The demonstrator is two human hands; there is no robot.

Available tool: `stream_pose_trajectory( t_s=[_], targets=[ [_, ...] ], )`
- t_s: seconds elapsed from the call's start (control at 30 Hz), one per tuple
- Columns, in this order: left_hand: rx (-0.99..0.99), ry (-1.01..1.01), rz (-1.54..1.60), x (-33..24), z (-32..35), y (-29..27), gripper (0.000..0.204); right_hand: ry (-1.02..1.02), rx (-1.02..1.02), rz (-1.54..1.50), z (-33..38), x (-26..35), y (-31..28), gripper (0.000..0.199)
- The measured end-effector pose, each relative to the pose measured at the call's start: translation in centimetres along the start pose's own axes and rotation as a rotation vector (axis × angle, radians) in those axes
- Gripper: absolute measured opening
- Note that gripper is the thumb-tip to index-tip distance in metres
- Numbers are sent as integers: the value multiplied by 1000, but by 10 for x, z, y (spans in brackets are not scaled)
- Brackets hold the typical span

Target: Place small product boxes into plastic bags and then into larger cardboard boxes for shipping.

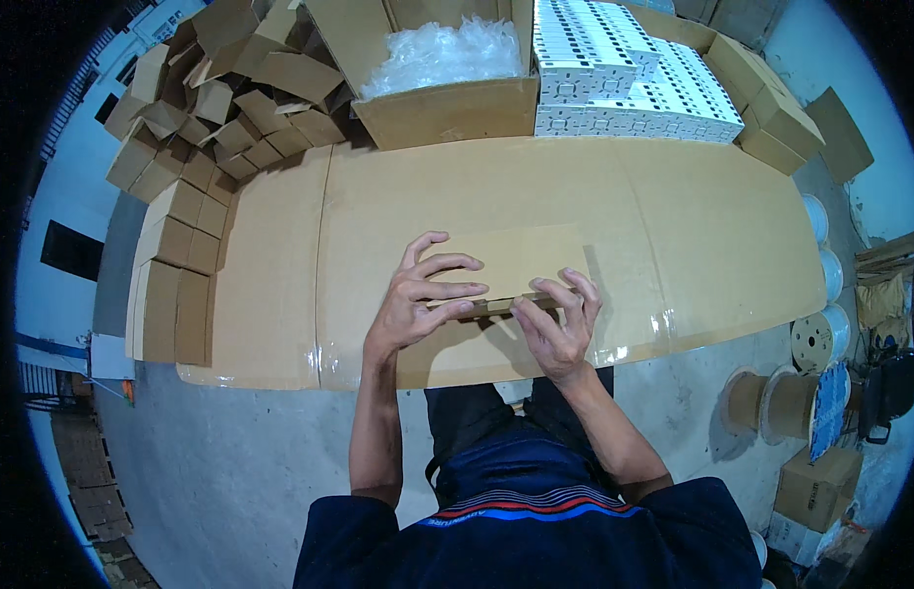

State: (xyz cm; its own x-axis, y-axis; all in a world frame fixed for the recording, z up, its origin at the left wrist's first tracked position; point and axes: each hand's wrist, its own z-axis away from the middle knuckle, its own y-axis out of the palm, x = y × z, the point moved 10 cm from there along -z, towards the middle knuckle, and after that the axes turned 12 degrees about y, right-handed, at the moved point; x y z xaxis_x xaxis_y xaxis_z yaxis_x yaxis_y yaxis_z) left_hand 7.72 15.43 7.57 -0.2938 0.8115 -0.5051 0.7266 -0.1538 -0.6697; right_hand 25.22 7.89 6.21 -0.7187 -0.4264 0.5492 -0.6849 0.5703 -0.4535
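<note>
A small flat brown cardboard box (529, 247) lies on the cardboard-covered table in front of me, with a narrow dark gap along its near edge. My left hand (408, 299) grips its left end, fingers spread over the top and thumb against the near edge. At the right part of that edge, my right hand (562, 322) has thumb and fingers closed on the cardboard. Whatever is inside the box is hidden.
Behind the table's middle stands an open carton (447, 113) of clear plastic wrapping. White patterned boxes (634, 93) are stacked to its right. Open brown boxes (236, 98) pile up far left, with more boxes (177, 304) along the left edge. Cable spools (820, 339) stand at right.
</note>
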Motion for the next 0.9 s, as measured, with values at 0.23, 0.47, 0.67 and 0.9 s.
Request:
stream_pose_trajectory(
  t_s=[0.23, 0.47, 0.67, 0.9],
  targets=[
    [20, -25, 0, 5, 3, 0, 26, -41, 8, 9, -1, 2, 3, 27],
    [40, -53, -260, -15, -4, 3, 38, 7, -23, 31, 3, -9, 11, 25],
    [-288, 41, -374, -21, 7, 13, 36, -24, 1, 63, -5, -9, 16, 24],
    [-224, 169, -488, -25, 7, 25, 29, -75, 62, 63, -11, -17, 20, 24]
  ],
)
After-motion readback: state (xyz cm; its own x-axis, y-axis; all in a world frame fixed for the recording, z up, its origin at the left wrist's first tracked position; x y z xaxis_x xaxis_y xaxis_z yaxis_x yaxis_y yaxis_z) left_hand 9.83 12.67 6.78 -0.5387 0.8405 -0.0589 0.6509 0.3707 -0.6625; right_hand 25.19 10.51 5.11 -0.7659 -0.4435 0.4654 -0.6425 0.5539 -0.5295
